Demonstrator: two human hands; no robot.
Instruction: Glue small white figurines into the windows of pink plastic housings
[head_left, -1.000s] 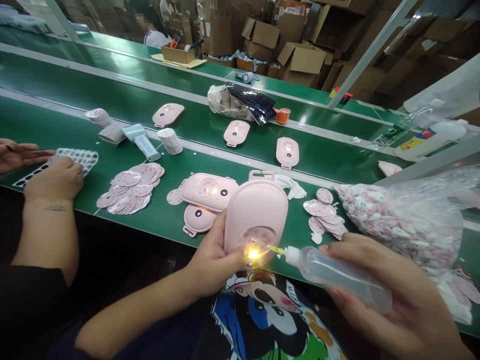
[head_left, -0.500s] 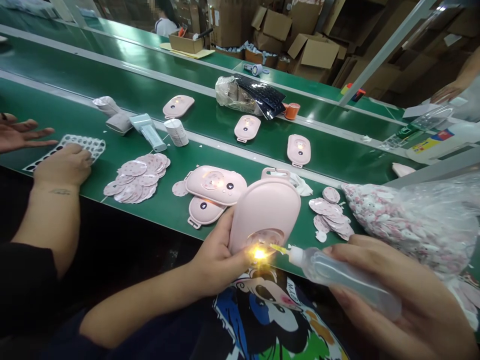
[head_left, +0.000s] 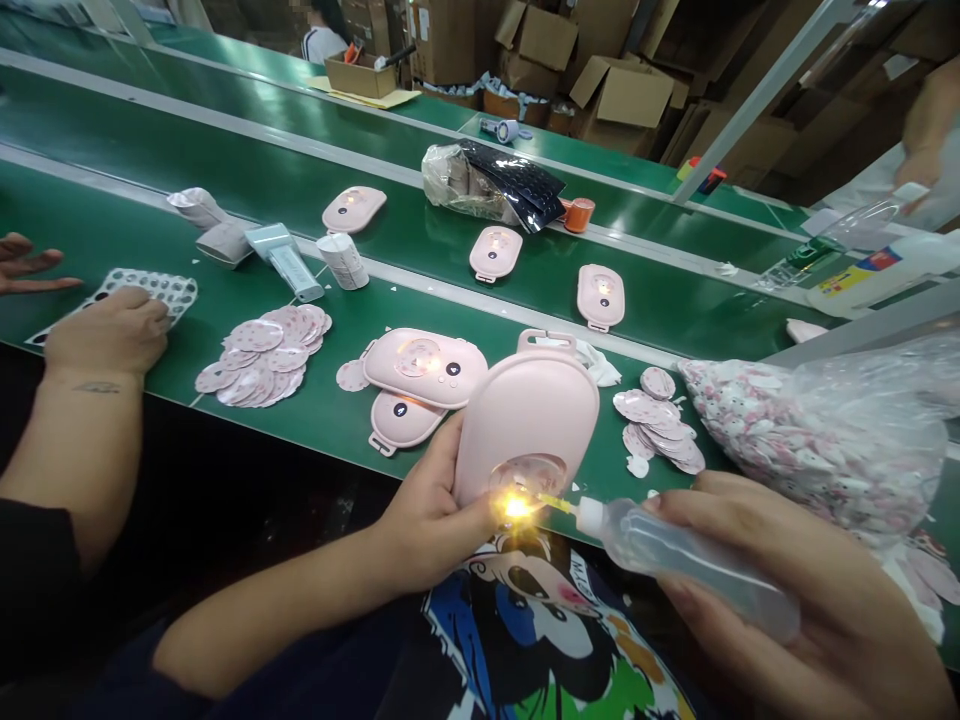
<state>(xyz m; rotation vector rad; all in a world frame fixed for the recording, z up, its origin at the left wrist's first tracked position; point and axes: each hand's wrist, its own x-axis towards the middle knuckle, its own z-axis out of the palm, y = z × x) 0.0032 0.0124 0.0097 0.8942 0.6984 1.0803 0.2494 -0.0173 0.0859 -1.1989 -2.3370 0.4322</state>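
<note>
My left hand [head_left: 431, 515] grips a pink oval plastic case [head_left: 529, 420] by its lower left side, tilted up above the bench edge. A bright light glows at the case's lower end, by a round clear window [head_left: 529, 472]. My right hand [head_left: 795, 590] is closed around a translucent squeeze bottle [head_left: 697, 560]; its thin yellow tip reaches the window's rim. Whether the tip touches is hard to tell in the glare. Just beyond lie two more pink cases, the upper one [head_left: 420, 367] resting partly on the lower one [head_left: 405, 420].
Round patterned discs [head_left: 262, 355] lie piled at left, with more discs [head_left: 660, 425] at right beside a clear bag of small pieces [head_left: 810, 440]. Several pink cases sit on the green belt [head_left: 420, 250]. A co-worker's hand [head_left: 112, 335] presses a sticker sheet [head_left: 165, 290] at left.
My hands keep nearly the same pose, the bottle tip still at the window. The view has shifted slightly. At far right, the other person's hand has moved up against a bottle.
</note>
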